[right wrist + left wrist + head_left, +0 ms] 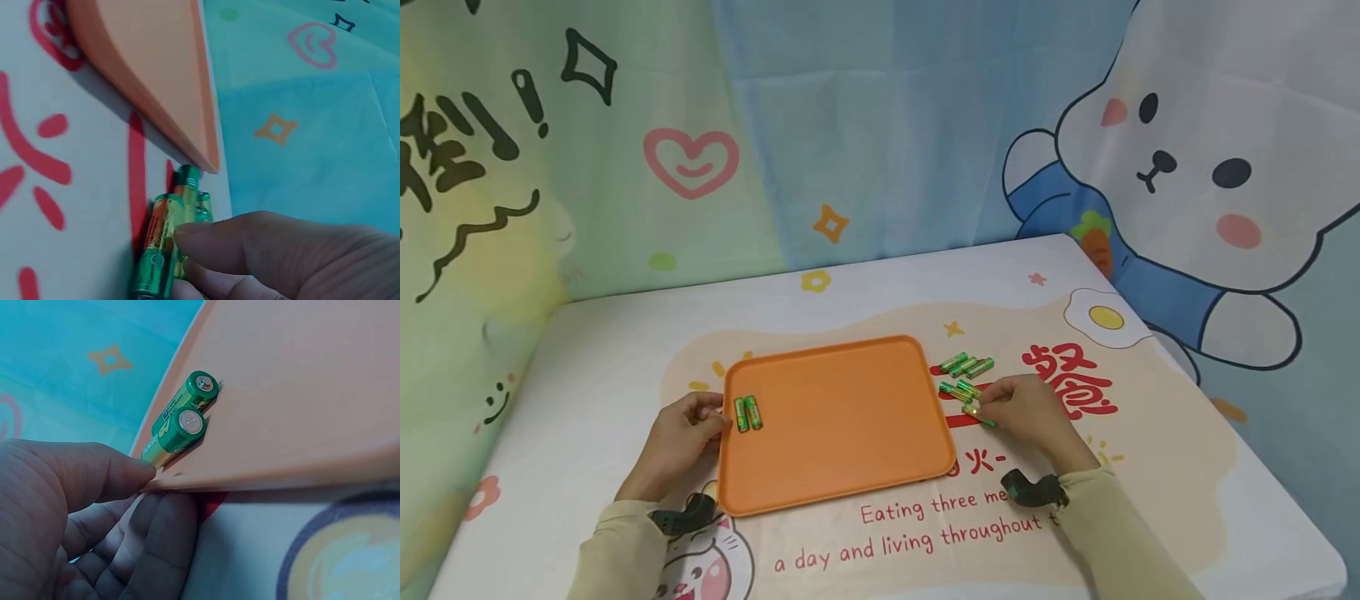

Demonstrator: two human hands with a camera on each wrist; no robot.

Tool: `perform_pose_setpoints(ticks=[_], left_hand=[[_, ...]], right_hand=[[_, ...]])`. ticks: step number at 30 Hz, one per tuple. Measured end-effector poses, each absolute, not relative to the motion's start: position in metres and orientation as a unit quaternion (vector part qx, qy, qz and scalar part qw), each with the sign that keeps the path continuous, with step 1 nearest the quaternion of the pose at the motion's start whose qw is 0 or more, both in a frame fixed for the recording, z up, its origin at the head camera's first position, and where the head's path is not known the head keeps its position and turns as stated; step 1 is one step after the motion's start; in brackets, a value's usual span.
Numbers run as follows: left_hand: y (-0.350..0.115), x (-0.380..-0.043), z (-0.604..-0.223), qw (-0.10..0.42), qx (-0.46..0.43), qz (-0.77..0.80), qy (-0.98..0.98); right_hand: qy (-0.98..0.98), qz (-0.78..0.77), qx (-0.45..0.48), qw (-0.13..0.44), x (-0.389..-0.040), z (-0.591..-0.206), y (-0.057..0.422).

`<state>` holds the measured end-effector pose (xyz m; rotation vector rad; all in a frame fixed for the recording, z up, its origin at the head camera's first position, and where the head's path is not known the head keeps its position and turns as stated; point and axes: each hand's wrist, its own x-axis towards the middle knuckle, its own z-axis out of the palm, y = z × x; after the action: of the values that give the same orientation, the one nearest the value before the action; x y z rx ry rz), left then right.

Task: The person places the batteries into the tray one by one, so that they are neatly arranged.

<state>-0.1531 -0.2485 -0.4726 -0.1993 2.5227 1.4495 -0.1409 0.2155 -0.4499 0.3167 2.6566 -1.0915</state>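
My left hand (679, 437) pinches the left rim of an orange tray (842, 425), thumb on top and fingers below the edge in the left wrist view. Just inside that rim, two green AA batteries (748, 413) lie side by side, one near the thumb tip. Off the tray's right side, my right hand (1028, 417) holds a green and gold battery (159, 240) between thumb and fingers, low over the table. Other batteries (189, 181) lie right beside it, partly hidden behind the thumb.
Beyond the right hand lie three more green batteries (966, 367) in a slanted row. A printed cloth (880, 533) with red lettering covers the table. A cartoon curtain (880, 125) hangs along the table's far edge.
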Motion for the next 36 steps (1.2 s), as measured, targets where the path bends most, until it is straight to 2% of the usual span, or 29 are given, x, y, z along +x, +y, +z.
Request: perform_pose_setpoints(ticks=[20, 30, 36], left_hand=[[-0.248, -0.151, -0.472, 0.108, -0.076, 0.504, 0.853], [-0.247, -0.151, -0.471, 0.106, -0.078, 0.505, 0.853], [-0.247, -0.152, -0.471, 0.105, -0.083, 0.509, 0.850]], right_hand=[[0.935, -0.332, 0.041, 0.122, -0.138, -0.451, 0.196], [0.925, -0.368, 0.017, 0.093, -0.147, -0.452, 0.187], [0.894, -0.433, 0.022, 0.111, -0.154, -0.442, 0.173]])
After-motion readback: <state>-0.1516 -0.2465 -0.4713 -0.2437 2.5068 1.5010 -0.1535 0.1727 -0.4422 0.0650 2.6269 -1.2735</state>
